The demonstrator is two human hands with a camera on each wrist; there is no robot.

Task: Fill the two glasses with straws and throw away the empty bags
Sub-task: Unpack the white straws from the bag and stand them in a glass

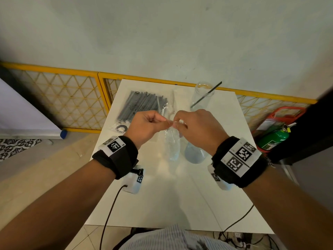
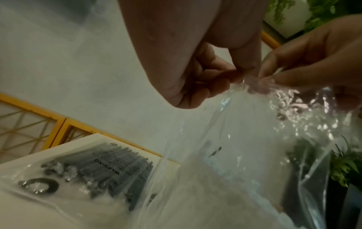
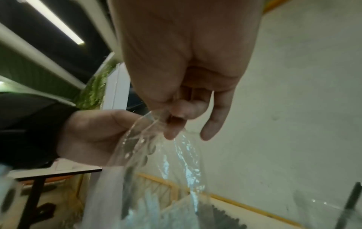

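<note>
Two hands meet above the middle of the white desk, both pinching the top edge of a clear plastic bag that hangs down between them. The left hand nips the film between thumb and curled fingers; the right hand grips the same edge just beside it. Light-coloured straws show faintly inside the hanging bag. Beyond the hands, toward the desk's far left, lies a second bag of black straws, flat and printed with a warning. At the desk's far right stands a clear glass with one black straw leaning in it. Another glass sits under the right hand.
</note>
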